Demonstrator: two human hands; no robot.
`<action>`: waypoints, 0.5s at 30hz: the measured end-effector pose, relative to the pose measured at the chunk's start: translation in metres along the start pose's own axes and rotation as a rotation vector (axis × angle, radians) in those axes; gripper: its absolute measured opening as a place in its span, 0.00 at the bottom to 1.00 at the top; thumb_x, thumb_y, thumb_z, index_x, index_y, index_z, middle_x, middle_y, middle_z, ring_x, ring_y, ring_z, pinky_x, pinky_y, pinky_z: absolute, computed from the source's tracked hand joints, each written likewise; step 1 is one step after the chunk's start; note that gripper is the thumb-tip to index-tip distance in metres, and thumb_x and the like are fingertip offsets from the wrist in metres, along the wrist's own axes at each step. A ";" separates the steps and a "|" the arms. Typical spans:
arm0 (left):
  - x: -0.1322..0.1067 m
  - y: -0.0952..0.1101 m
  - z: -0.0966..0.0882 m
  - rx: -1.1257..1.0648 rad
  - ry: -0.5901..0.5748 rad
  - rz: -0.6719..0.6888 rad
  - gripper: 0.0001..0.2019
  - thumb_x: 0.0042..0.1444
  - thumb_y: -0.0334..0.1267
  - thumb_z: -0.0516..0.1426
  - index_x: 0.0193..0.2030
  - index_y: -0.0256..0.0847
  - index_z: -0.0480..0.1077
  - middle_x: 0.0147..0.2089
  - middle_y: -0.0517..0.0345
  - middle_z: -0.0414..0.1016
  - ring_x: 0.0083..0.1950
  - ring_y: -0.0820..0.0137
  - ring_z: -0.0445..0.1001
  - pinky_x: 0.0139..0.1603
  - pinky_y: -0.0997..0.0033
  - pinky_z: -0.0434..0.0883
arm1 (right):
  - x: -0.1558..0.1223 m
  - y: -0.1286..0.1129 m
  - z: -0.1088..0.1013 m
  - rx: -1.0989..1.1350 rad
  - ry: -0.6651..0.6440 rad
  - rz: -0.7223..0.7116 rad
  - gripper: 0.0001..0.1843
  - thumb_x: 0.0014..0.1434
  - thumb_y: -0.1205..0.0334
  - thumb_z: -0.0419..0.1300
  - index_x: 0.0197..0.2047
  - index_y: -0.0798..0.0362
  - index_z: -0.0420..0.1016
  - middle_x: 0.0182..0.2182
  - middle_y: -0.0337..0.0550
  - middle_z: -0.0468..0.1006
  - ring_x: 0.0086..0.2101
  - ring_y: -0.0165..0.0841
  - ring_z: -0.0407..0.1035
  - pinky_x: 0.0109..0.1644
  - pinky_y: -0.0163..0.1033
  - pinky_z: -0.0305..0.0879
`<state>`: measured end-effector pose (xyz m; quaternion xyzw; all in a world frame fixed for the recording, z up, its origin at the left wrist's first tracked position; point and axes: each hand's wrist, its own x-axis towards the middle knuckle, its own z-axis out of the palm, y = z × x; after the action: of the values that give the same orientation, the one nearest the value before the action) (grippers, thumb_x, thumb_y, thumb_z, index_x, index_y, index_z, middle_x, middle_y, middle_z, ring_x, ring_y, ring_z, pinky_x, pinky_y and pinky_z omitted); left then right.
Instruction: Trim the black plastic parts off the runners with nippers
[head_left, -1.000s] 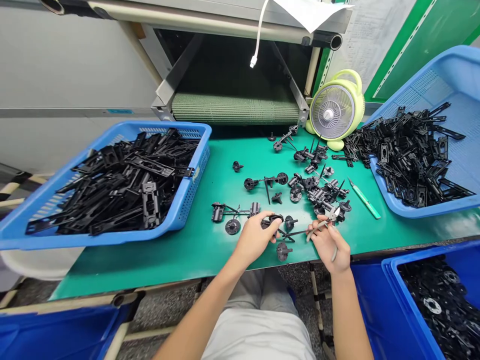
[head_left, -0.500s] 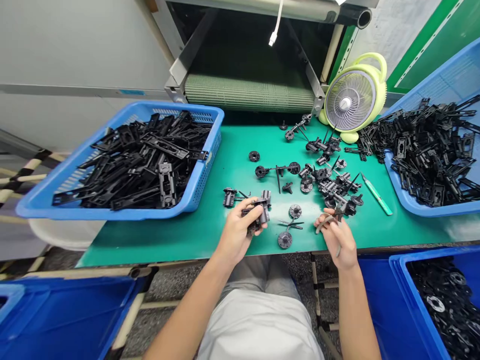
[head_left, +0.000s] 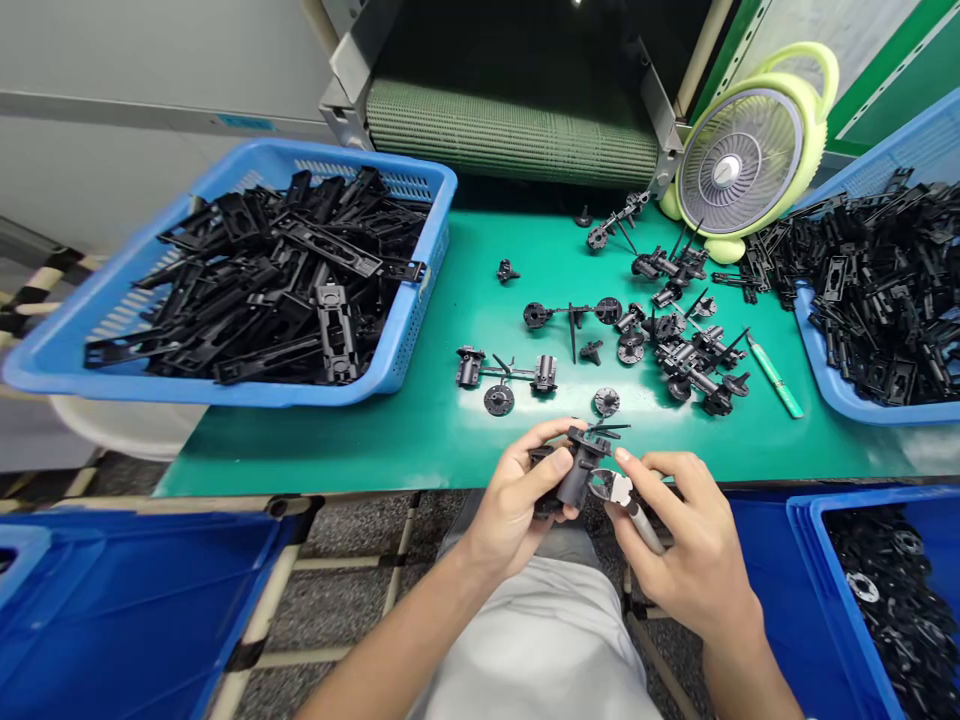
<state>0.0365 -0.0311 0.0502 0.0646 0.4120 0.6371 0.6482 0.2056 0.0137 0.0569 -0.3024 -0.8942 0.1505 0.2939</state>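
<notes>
My left hand [head_left: 517, 500] grips black moulded plastic parts, with a cylindrical black plastic part [head_left: 579, 478] standing out between thumb and fingers. Thin black prongs stick out beside its top. In my right hand [head_left: 694, 535] is a pair of nippers [head_left: 618, 488] with grey handles, its jaws close against the right side of that part. Whether the jaws touch it, I cannot tell. Just beyond my hands lies a round black disc [head_left: 607, 402]. Farther left, another black disc [head_left: 499, 400] lies by a black sprue piece with a cylinder [head_left: 544, 373] at its end.
A blue basket [head_left: 420, 330] of long black parts stands left, another blue basket [head_left: 862, 405] right. A green-handled craft knife [head_left: 776, 378] lies near a pile of black parts [head_left: 690, 360]. Behind are a green fan [head_left: 817, 90] and a conveyor belt [head_left: 510, 130]. Blue bins flank my legs.
My hands have come together near the table's front edge, the nippers moving left to the part in my left hand. The head view has shifted. A cylinder-ended sprue piece now shows on the table.
</notes>
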 end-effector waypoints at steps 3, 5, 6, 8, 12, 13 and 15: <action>-0.001 -0.001 0.000 0.022 0.043 0.011 0.23 0.37 0.45 0.71 0.40 0.40 0.76 0.26 0.61 0.71 0.20 0.80 0.63 0.16 0.82 0.63 | -0.002 -0.002 -0.001 -0.059 -0.006 0.009 0.30 0.61 0.67 0.58 0.65 0.47 0.60 0.39 0.48 0.71 0.37 0.39 0.67 0.41 0.46 0.64; -0.003 0.001 0.001 0.042 0.077 0.037 0.22 0.37 0.44 0.71 0.39 0.39 0.77 0.28 0.61 0.71 0.20 0.80 0.63 0.16 0.82 0.63 | -0.002 -0.004 -0.002 -0.098 -0.017 0.014 0.29 0.61 0.67 0.58 0.65 0.47 0.60 0.39 0.48 0.71 0.37 0.39 0.66 0.41 0.46 0.64; -0.003 0.002 0.002 0.054 0.089 0.054 0.21 0.36 0.44 0.71 0.39 0.39 0.77 0.28 0.60 0.71 0.21 0.80 0.63 0.16 0.81 0.63 | -0.003 -0.004 -0.002 -0.115 -0.024 0.013 0.29 0.61 0.67 0.58 0.65 0.48 0.60 0.39 0.48 0.71 0.37 0.39 0.66 0.41 0.45 0.64; -0.005 0.004 0.003 0.075 0.099 0.079 0.20 0.36 0.43 0.71 0.38 0.38 0.77 0.28 0.61 0.70 0.21 0.79 0.64 0.17 0.81 0.63 | -0.002 -0.006 -0.004 -0.146 -0.036 0.010 0.29 0.61 0.67 0.57 0.65 0.48 0.60 0.38 0.48 0.71 0.37 0.39 0.66 0.40 0.45 0.63; -0.008 0.005 0.004 0.051 0.129 0.085 0.19 0.36 0.41 0.71 0.37 0.38 0.77 0.26 0.62 0.69 0.21 0.79 0.62 0.17 0.81 0.62 | 0.000 -0.010 -0.007 -0.200 -0.089 -0.012 0.27 0.63 0.68 0.54 0.65 0.49 0.61 0.37 0.48 0.72 0.35 0.39 0.65 0.40 0.45 0.62; -0.009 0.005 0.002 0.037 0.149 0.080 0.20 0.36 0.42 0.71 0.37 0.37 0.77 0.26 0.62 0.69 0.21 0.80 0.62 0.17 0.81 0.61 | 0.002 -0.011 -0.006 -0.216 -0.111 -0.026 0.26 0.63 0.69 0.54 0.64 0.50 0.62 0.36 0.48 0.72 0.34 0.39 0.64 0.39 0.44 0.61; -0.009 0.003 -0.004 0.024 0.196 0.077 0.20 0.37 0.42 0.70 0.38 0.37 0.77 0.25 0.62 0.69 0.21 0.80 0.61 0.17 0.82 0.60 | 0.005 -0.011 -0.003 -0.258 -0.161 -0.059 0.24 0.64 0.69 0.53 0.63 0.53 0.64 0.33 0.47 0.71 0.32 0.38 0.62 0.37 0.43 0.60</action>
<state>0.0326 -0.0404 0.0536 0.0251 0.4782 0.6598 0.5790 0.1990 0.0085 0.0664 -0.2983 -0.9352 0.0494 0.1842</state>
